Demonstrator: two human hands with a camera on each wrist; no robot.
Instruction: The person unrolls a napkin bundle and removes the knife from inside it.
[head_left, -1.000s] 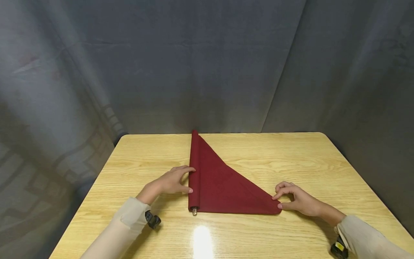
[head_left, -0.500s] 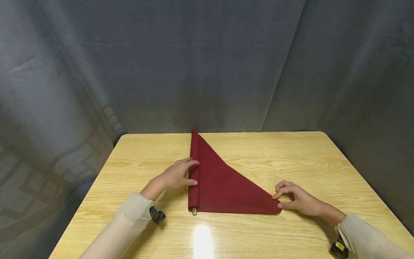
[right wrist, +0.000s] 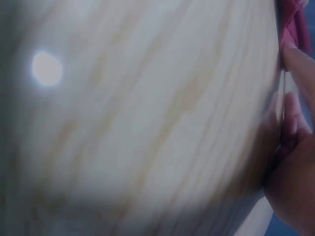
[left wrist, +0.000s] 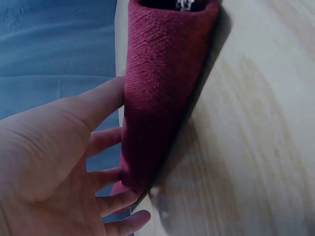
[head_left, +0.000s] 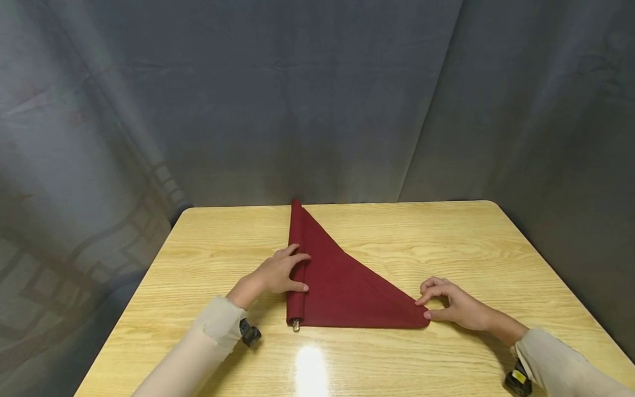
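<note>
Lying flat at the centre of the frame on the pale wooden worktop (head_left: pixel 421 242) is a dark red cloth (head_left: pixel 347 292), a triangle with its left edge rolled into a tube (head_left: pixel 295 259) that runs toward the top of the frame. A small metal end (head_left: pixel 296 325) pokes from the tube's lower end. Left hand (head_left: pixel 278 273) rests against that roll, fingers (left wrist: pixel 106 142) fairly straight along it, thumb on the fabric. Right hand (head_left: pixel 451 306), lower right, pinches the cloth's pointed corner (head_left: pixel 421 320) between thumb and forefinger. Grey curtain (head_left: pixel 317 99) fills the upper frame.
</note>
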